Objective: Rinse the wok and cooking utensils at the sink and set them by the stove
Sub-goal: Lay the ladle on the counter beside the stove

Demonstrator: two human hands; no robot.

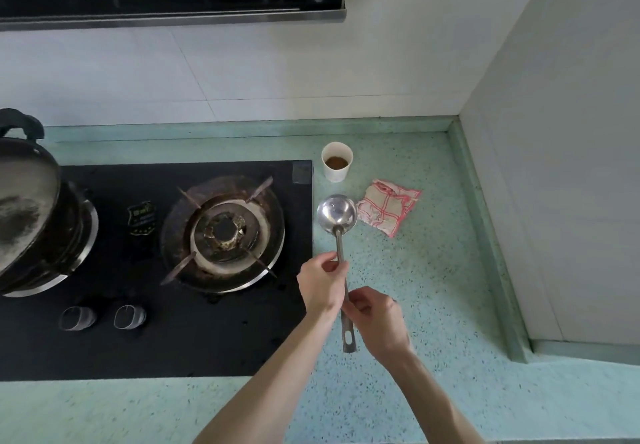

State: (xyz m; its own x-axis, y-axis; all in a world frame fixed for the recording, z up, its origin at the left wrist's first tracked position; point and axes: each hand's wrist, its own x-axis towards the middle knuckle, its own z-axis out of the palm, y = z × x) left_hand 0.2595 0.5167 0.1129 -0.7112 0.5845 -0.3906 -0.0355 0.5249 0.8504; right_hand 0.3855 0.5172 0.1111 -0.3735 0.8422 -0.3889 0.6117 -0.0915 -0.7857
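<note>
Both hands grip a steel ladle (337, 215): left hand (320, 284) mid-handle, right hand (375, 319) lower, bowl toward twelve o'clock beside the stove (156, 339).

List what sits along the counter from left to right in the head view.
Wok → two stove knobs → bare burner → left hand → right hand → checked cloth.

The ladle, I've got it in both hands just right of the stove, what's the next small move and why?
Probably lower the ladle onto the countertop and let go. Both the left hand and right hand grip its handle, its bowl hangs beside the stove, just short of the folded cloth and paper cup.
</note>
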